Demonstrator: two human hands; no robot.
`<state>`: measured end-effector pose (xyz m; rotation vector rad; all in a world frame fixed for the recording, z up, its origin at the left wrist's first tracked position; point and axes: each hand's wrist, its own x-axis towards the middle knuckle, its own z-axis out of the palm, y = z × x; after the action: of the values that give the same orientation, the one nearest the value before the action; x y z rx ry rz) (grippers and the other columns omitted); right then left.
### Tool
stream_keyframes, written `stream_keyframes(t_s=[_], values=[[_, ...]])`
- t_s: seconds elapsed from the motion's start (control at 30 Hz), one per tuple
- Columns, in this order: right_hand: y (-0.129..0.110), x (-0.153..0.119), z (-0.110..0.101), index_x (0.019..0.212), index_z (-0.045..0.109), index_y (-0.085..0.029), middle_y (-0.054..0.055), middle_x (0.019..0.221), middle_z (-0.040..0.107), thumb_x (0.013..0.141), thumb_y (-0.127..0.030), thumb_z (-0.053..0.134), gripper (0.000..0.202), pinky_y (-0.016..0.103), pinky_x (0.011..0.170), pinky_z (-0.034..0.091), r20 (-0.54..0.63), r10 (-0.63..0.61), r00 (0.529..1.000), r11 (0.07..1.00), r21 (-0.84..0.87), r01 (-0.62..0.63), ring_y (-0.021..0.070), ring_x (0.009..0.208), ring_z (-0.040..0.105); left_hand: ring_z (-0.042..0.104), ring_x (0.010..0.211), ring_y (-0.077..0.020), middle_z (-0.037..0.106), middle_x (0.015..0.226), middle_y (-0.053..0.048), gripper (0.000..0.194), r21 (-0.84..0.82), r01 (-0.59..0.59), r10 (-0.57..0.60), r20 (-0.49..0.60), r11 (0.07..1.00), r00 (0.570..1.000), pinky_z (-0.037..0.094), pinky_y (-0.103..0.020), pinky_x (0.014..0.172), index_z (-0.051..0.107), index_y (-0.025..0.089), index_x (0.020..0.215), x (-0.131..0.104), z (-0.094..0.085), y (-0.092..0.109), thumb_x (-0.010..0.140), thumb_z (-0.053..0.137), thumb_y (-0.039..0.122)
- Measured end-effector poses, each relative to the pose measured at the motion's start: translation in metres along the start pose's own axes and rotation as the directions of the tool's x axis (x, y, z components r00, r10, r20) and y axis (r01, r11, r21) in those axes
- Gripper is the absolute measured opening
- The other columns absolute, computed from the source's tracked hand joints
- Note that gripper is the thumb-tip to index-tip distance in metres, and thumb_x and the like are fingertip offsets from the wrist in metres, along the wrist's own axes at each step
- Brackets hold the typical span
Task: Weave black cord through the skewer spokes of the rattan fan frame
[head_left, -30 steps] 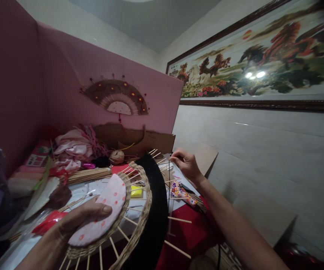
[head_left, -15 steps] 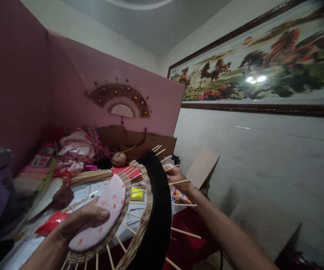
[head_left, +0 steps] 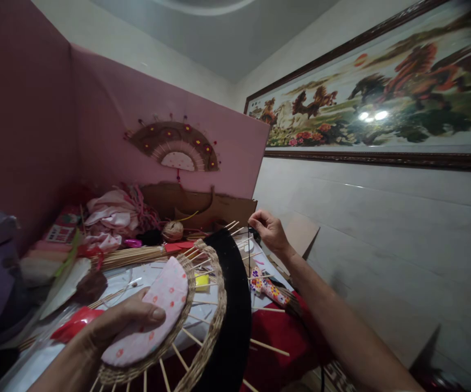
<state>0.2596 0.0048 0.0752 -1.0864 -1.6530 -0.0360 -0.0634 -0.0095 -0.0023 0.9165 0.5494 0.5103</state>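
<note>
The left hand (head_left: 133, 314) grips the dotted-cloth base (head_left: 175, 288) of a coarse-braided, stick-ribbed fan (head_left: 232, 313); the right hand (head_left: 271, 233) pinches dark cord (head_left: 249, 247).

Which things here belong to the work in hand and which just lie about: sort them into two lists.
Apparently in use:
stick-ribbed fan, held by the left hand
black strand, pinched in the right hand

Apparently just lying about, untouched:
twine ball
stick bundle
yellow packet
red bundle
pink cloth pile

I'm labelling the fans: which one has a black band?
The fan held in the left hand; the other fan, up on the pink board, has a brown band instead.
</note>
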Motion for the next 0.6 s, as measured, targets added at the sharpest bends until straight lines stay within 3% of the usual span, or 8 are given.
stream_keyframes(t_s=[0.17,0.33,0.5,0.6], values=[[0.002,0.001,0.003,0.069,0.054,-0.018,-0.001,0.065,0.048,0.078,-0.037,0.057,0.021,0.025,0.058,0.034,0.015,0.020,1.000,0.998,0.052,-0.021,0.0121,0.061,0.042,0.058,0.045,-0.0162,0.064,0.053,-0.006,0.018,0.060,0.039,-0.040,0.023,0.997,0.999,0.045,-0.022,0.043,0.065,0.009,0.072,0.000,-0.008,0.001,0.055,0.070,0.015],[0.011,0.003,0.009,0.067,0.053,-0.019,-0.003,0.060,0.045,0.073,-0.043,0.062,0.026,0.025,0.053,0.031,0.004,0.099,0.995,0.972,0.212,-0.097,0.0105,0.055,0.039,0.058,0.047,-0.0173,0.063,0.052,-0.005,0.021,0.080,0.049,-0.053,0.040,0.996,0.998,0.046,-0.023,0.043,0.065,0.010,0.074,0.000,-0.011,0.001,0.055,0.069,0.015],[0.017,-0.001,0.020,0.066,0.051,-0.019,-0.005,0.055,0.041,0.071,-0.046,0.064,0.030,0.024,0.047,0.026,0.026,0.194,0.981,0.907,0.377,-0.189,0.0086,0.049,0.035,0.062,0.054,-0.0191,0.064,0.053,-0.004,0.033,0.019,-0.001,0.000,0.065,1.000,0.998,0.049,-0.024,0.049,0.066,0.011,0.084,-0.002,0.002,0.002,0.051,0.071,0.013],[0.021,-0.009,0.030,0.068,0.052,-0.019,-0.005,0.055,0.041,0.069,-0.048,0.065,0.031,0.023,0.047,0.027,0.082,0.250,0.965,0.858,0.442,-0.260,0.0085,0.047,0.035,0.057,0.044,-0.0130,0.062,0.049,-0.002,0.020,-0.045,-0.012,0.016,0.086,0.999,0.996,0.047,-0.020,0.046,0.067,0.011,0.071,-0.005,0.009,0.005,0.052,0.070,0.008]])
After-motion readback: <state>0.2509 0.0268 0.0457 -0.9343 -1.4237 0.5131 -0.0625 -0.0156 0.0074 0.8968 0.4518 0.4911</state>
